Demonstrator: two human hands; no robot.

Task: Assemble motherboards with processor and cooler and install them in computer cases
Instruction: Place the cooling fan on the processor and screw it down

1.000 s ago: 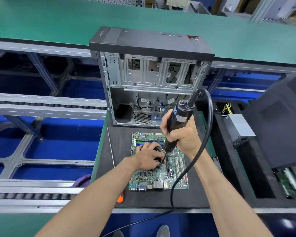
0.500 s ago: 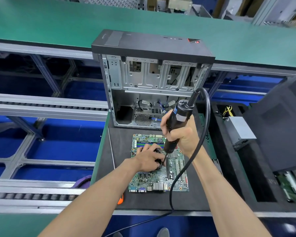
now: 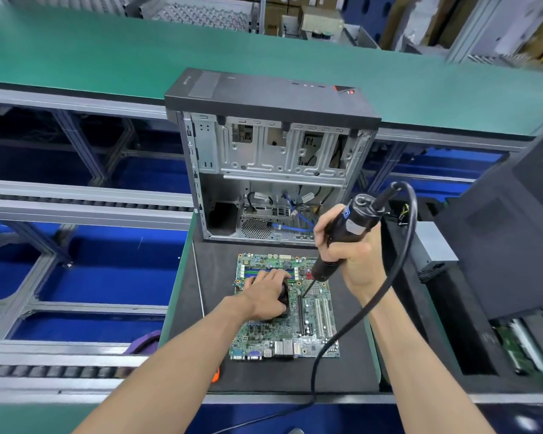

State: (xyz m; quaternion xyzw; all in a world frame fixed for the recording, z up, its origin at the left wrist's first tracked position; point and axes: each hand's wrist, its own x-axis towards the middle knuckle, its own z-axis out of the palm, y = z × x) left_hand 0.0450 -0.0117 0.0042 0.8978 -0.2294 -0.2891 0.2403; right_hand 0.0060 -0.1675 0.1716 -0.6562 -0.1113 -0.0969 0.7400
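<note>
A: First, which large items do we record?

B: We record the green conveyor belt (image 3: 107, 57) across the back. The open computer case (image 3: 273, 158) stands in front of it at the far edge of the black surface (image 3: 351, 364), its open side facing us.

A: Next, where do we find the motherboard?

B: We find the motherboard (image 3: 295, 333) flat on the surface, just in front of the case and apart from it. A silver power supply (image 3: 433, 245) sits to the right, in a black tray.

A: And how do we note the hands?

B: We note the left hand (image 3: 264, 292) resting on the black cooler (image 3: 285, 296) near the board's centre, fingers curved over it. The right hand (image 3: 348, 258) grips the black electric screwdriver (image 3: 342, 236), tilted, with its bit just beside the cooler. We cannot tell whether the bit touches a screw. The screwdriver's black cable (image 3: 326, 346) loops from the top end and runs down over the surface's near edge.
</note>
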